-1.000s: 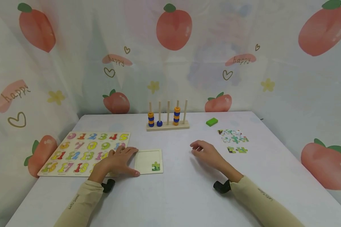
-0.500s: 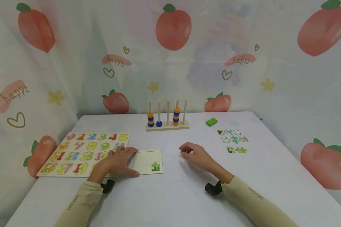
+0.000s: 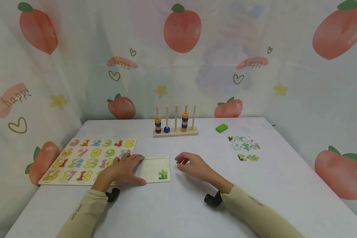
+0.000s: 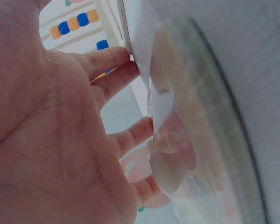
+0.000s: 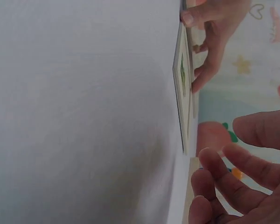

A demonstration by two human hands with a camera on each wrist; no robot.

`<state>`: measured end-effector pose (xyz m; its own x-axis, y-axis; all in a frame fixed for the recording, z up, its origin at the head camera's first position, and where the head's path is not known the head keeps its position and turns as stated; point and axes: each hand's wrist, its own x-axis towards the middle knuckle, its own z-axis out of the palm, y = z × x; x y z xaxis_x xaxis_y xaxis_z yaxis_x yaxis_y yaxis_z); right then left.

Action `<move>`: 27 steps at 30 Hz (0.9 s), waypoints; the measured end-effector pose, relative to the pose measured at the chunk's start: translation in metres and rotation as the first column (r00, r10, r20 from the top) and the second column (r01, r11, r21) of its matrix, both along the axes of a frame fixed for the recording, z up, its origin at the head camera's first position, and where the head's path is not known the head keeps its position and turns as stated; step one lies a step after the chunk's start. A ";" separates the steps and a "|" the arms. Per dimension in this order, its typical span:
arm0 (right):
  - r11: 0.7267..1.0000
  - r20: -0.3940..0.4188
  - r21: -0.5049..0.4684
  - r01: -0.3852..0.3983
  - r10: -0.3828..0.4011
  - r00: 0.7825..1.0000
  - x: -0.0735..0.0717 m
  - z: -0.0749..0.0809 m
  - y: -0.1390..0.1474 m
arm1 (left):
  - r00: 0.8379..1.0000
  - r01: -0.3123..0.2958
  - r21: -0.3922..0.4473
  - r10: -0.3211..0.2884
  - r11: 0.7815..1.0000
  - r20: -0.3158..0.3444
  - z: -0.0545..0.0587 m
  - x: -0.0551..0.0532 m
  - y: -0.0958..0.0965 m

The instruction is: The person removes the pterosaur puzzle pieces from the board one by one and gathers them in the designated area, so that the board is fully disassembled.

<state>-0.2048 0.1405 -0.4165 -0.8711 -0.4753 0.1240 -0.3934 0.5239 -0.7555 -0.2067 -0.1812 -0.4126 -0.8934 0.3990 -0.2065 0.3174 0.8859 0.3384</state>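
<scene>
A square wooden puzzle tray lies flat, with one green jigsaw piece in its near right corner. My left hand is spread at the tray's left edge. Its thumb and a fingertip touch that edge, while the other fingers rest over the number board. Just right of the tray hovers my right hand, above the table. In the right wrist view this hand's fingers are loosely bent and apart from the thumb, and I see nothing between them.
Several loose jigsaw pieces lie at the right, with a green block behind them. A wooden peg stand with orange and blue beads stands at the back, before a patterned cloth wall.
My right hand has moved left across the table, closer to the tray. My left hand, the tray and the jigsaw piece in it have stayed in place.
</scene>
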 end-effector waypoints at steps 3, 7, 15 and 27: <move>1.000 -0.002 0.007 -0.026 0.026 1.000 0.000 -0.001 -0.009 | 1.000 0.000 -0.009 0.000 1.000 -0.004 0.000 0.000 0.000; 0.997 -0.017 0.008 -0.080 0.080 0.997 0.000 0.000 -0.021 | 1.000 0.002 -0.013 -0.002 1.000 -0.007 0.000 0.000 0.000; 0.988 -0.044 0.050 -0.147 0.149 0.988 -0.001 0.002 -0.038 | 1.000 -0.004 -0.009 0.004 1.000 -0.003 -0.003 -0.002 -0.001; 0.967 -0.028 0.195 -0.165 0.174 0.984 -0.006 -0.007 -0.053 | 1.000 0.004 0.015 -0.004 1.000 -0.022 -0.005 -0.003 -0.002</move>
